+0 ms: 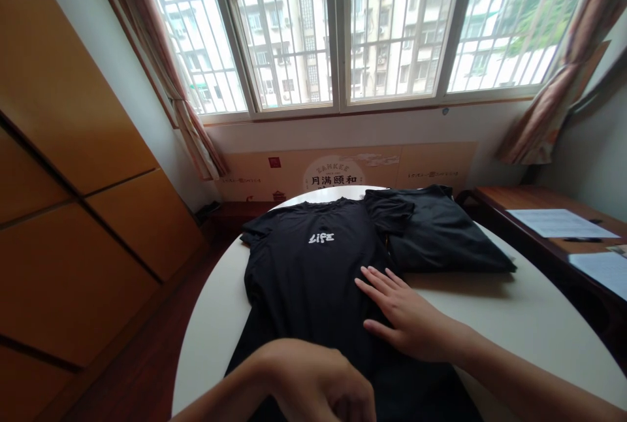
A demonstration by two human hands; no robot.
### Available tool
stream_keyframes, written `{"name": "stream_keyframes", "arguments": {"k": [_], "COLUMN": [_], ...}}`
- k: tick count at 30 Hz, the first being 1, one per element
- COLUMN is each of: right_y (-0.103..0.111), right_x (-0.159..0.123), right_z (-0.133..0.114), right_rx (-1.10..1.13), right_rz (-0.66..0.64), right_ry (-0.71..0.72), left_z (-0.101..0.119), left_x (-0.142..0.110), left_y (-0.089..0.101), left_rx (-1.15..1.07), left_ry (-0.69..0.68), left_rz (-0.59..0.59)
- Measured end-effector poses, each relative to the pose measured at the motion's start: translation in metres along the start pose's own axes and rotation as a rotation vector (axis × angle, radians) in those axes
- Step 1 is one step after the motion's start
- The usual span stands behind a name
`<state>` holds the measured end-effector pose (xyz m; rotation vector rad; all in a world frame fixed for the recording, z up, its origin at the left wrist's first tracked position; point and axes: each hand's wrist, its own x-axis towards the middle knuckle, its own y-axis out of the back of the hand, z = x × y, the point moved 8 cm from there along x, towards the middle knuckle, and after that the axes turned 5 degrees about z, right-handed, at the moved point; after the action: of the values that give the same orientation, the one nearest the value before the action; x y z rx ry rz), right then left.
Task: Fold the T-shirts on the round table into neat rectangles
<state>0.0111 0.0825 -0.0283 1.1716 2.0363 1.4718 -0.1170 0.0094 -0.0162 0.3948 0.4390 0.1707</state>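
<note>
A black T-shirt (313, 285) with small white lettering lies spread over the round white table, its neckline toward the window. My right hand (399, 311) rests flat on the shirt's right side, palm down with fingers extended. Closer to me, my left hand (318, 379) is over the lower part of the black fabric, its wrist bent and fingers curled inward. What those fingers hold, if anything, is hidden. The shirt's right sleeve overlaps a folded black garment (441, 239) lying beside it.
The white table (533, 337) has a rounded edge. On the right, a wooden table (509, 196) bears printed sheets (563, 223) and a dark pen (582, 240). Wooden cabinets (112, 213) stand left. A barred window and tied curtains (543, 115) are ahead.
</note>
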Motion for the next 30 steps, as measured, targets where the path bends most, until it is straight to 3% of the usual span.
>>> {"name": "stream_keyframes", "arguments": {"k": [3,6,8,12,15,17,24,30], "right_y": [-0.001,-0.002,-0.003,-0.006,-0.008,-0.008,-0.011,-0.011], "right_x": [-0.005,-0.01,-0.011,-0.011,-0.011,-0.011,-0.011,-0.011], "right_z": [-0.003,-0.006,-0.009,-0.014,-0.013,-0.012,-0.011,-0.01], "right_rx": [-0.051,-0.073,-0.066,-0.032,-0.016,-0.012,-0.026,-0.012], "right_rz": [-0.006,-0.005,-0.01,-0.048,-0.056,-0.033,-0.038,-0.025], "right_ry": [-0.034,-0.047,-0.018,0.03,0.019,0.014,0.004,0.01], "left_z": [0.013,-0.001,-0.031,-0.11,-0.155,-0.172,-0.181,-0.174], "left_x": [-0.018,-0.041,-0.058,-0.102,-0.129,-0.139,-0.15,-0.162], "left_y": [0.045,0.094,0.124,0.185,0.219,0.234,0.262,0.254], "left_rx": [0.022,0.159,0.285,0.628,0.742,0.758,0.762,0.737], "left_ry": [0.097,0.154,0.264,0.67,0.929,1.025,1.11,1.269], "left_rz": [0.379,0.728,0.886,1.123,1.163,1.152,1.176,1.144]}}
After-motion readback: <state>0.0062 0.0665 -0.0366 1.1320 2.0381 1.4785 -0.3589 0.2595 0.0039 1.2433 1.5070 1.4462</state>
